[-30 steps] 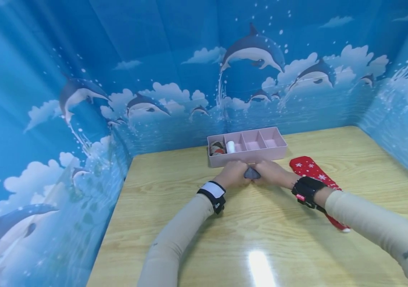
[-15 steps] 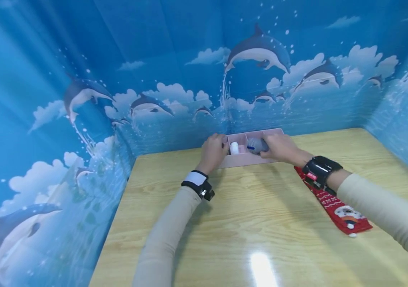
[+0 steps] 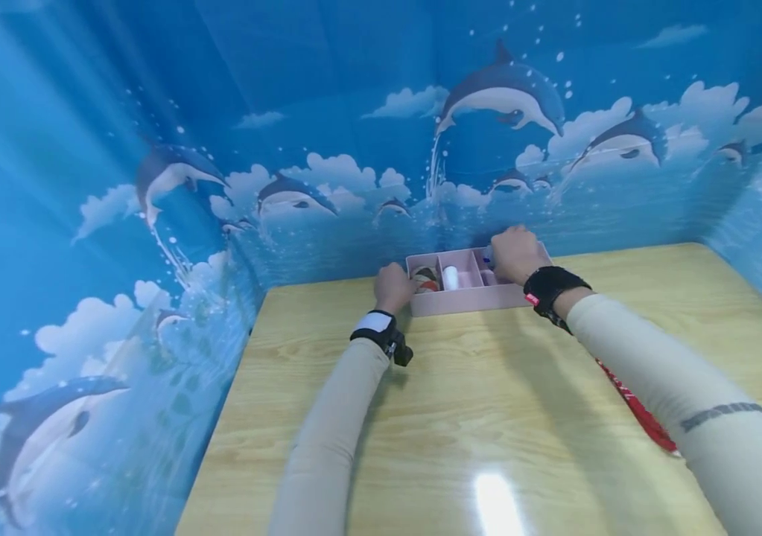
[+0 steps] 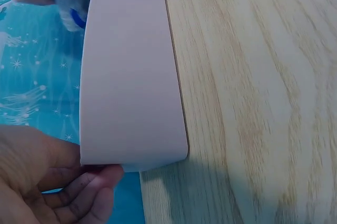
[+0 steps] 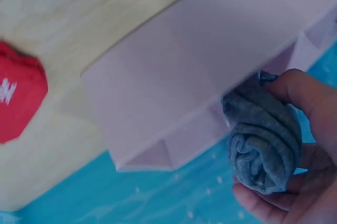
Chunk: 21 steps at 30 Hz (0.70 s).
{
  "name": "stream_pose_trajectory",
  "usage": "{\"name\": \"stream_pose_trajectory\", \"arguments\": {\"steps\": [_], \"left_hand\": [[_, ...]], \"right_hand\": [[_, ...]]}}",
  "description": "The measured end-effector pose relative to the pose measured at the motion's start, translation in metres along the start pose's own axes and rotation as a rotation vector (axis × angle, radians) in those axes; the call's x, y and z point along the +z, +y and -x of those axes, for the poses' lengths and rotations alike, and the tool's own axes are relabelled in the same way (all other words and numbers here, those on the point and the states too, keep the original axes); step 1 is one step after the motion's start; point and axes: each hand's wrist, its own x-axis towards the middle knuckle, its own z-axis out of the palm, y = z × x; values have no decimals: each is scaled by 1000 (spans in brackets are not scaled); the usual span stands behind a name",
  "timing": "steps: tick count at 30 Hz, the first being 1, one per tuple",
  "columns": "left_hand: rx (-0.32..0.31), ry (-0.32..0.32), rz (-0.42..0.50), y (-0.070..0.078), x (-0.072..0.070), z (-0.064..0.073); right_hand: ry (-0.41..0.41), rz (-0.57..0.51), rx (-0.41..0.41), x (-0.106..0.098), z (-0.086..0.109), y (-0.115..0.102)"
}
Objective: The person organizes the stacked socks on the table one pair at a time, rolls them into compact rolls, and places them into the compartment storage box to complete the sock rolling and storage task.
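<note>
Since half a second ago, the right hand point(image 3: 515, 253) has shifted toward the back of the long pale-pink plastic box point(image 3: 481, 299), and the left hand point(image 3: 393, 288) has moved off the leftmost compartment to the box's left end, so that the contents there show again. Tightly wound, a bluish-grey fabric roll point(image 5: 266, 145) fills the right hand's grip, which is narrowed round it with thumb and fingers; it is at the mouth of the box, by the third compartment from the left, and whether it touches a divider cannot be told. Narrow too is the left hand's grip, its fingers pinching the box's end wall. Inside the leftmost compartment sits a brown-striped fabric bundle with an orange patch point(image 3: 426, 280); the second compartment holds a small white roll point(image 3: 451, 278) near the divider between them. Behind the box, at the back of the light wood-grained table point(image 3: 434, 417), hangs a blue dolphin-printed curtain point(image 3: 327, 89). On the table lies a flat red patterned sock point(image 3: 642, 413), partly hidden by the beige right sleeve point(image 3: 655, 365).
</note>
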Motion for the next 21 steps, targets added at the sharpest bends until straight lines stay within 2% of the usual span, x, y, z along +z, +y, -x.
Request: {"name": "stream_pose_trajectory", "arguments": {"steps": [5,11,14,17,21], "left_hand": [[-27,21,33,5,6,2],[-35,23,57,6,9,0],[-25,22,63,5,8,-1],[-29,25,68,3,5,-1],[-42,19,74,1,2,-2]], "right_hand": [[0,1,2,21,-10,-6],[-11,-112,15,43,-20,-8],[-6,-190,40,48,-21,-10],[-6,-268,31,50,-22,-8],[-46,-379,-32,47,-20,-2]]}}
